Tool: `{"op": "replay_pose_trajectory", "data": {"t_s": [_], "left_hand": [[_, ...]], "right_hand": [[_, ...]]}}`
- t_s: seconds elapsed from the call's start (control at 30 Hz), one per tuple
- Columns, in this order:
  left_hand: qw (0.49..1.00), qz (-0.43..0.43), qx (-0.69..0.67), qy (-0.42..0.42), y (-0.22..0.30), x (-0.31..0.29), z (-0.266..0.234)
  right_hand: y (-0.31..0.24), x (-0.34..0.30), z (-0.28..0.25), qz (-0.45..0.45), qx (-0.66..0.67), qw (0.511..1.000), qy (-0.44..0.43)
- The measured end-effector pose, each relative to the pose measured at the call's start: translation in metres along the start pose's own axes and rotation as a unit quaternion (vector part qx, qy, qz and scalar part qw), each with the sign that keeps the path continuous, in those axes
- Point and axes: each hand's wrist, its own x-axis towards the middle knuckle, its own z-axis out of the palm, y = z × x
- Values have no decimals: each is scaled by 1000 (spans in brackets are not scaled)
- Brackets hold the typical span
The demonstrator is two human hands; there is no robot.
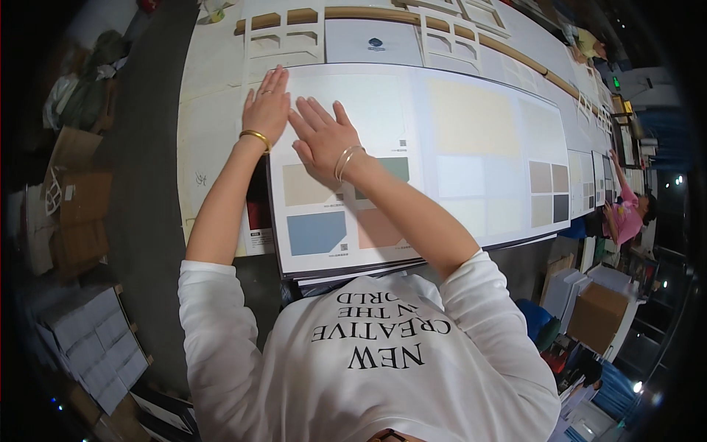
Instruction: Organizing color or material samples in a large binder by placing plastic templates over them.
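Board (421,144) lies on the worktop (213,132) under both my hands, long axis running off to their right. Left hand (266,112) is nearer its left edge, over it by the far corner, fingers nearly together; right hand (326,140) is just beside it, palm down, fingers slightly spread, neither clamped on anything.

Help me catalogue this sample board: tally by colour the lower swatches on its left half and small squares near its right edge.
Beige swatch: 1
Green swatch: 1
Blue swatch: 1
Pink swatch: 1
Taupe squares: 3
Dark grey square: 1
Total: 8
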Motion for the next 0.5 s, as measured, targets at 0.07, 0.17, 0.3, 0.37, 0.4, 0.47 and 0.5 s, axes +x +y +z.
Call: {"op": "replay_pose_trajectory", "data": {"t_s": [0.07,0.17,0.3,0.37,0.4,0.47,0.5], "left_hand": [[1000,-3,-12,1,0,-2,-2],[1000,11,-18,15,-2,-5,0],[999,20,-24,29,-2,-9,0],[999,30,-21,31,-1,-8,2],[999,27,-20,29,-4,-9,4],[996,49,-38,61,-8,-6,13],[997,45,-38,56,-9,-5,16]], "right_hand": [[19,7,1,15,9,1000,16],[52,9,-1,74,16,996,52],[117,4,-8,169,-39,983,67],[148,1,-17,232,-56,969,61],[156,1,-22,256,-77,962,47],[158,5,-23,281,-95,954,47],[155,7,-20,295,-102,948,58]]}}
